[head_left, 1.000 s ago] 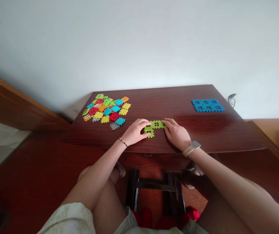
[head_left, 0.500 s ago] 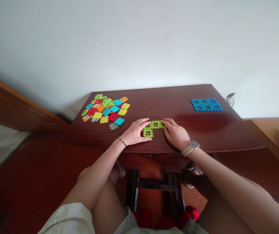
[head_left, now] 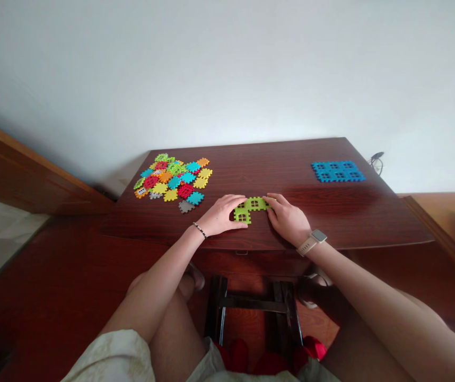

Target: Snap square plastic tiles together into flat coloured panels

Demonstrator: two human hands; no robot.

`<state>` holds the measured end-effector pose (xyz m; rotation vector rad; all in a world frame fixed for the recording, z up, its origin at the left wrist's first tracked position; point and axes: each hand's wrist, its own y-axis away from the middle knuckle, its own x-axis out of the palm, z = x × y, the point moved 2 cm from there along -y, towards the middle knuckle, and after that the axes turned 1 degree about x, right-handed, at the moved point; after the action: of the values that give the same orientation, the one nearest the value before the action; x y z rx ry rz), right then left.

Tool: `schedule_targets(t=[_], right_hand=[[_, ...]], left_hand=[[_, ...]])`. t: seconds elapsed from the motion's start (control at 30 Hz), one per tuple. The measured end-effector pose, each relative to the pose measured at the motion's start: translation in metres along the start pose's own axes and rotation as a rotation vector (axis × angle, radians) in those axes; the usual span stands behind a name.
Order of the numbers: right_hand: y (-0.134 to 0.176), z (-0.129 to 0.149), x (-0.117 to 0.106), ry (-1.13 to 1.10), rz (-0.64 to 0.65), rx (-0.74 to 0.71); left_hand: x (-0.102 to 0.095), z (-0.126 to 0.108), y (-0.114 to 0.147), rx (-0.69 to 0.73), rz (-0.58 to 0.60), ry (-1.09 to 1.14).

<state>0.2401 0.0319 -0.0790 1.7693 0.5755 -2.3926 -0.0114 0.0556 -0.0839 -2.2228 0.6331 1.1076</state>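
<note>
Several light green window tiles [head_left: 255, 203] lie flat on the table near its front edge, joined in an L shape with one tile jutting toward me at the left end. My left hand [head_left: 224, 213] grips that left end, fingers along the far side and thumb at the near edge. At the other end, my right hand [head_left: 287, 216] closes its thumb and fingers on the right tile, which its fingers partly cover.
On the table's left lies a loose pile of colourful toothed tiles [head_left: 172, 178]. A joined blue panel [head_left: 338, 171] with windows rests at the right rear. The dark wooden table [head_left: 251, 164] backs onto a pale wall, and a black cable [head_left: 376, 157] shows beyond its right edge.
Almost nothing differs. Both hands keep their places on the green tiles, and the whole view has shifted very slightly.
</note>
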Motion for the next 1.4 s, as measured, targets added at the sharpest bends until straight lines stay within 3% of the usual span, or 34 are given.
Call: schedule_targets(t=[0.9, 1.4], right_hand=[[0.0, 0.0007, -0.0011, -0.028, -0.003, 0.008], [0.0004, 0.0016, -0.0027, -0.033, -0.005, 0.013]], left_hand=[[-0.0026, -0.0097, 0.0008, 0.01, -0.006, -0.011], [0.0047, -0.0007, -0.004, -0.016, -0.102, 0.009]])
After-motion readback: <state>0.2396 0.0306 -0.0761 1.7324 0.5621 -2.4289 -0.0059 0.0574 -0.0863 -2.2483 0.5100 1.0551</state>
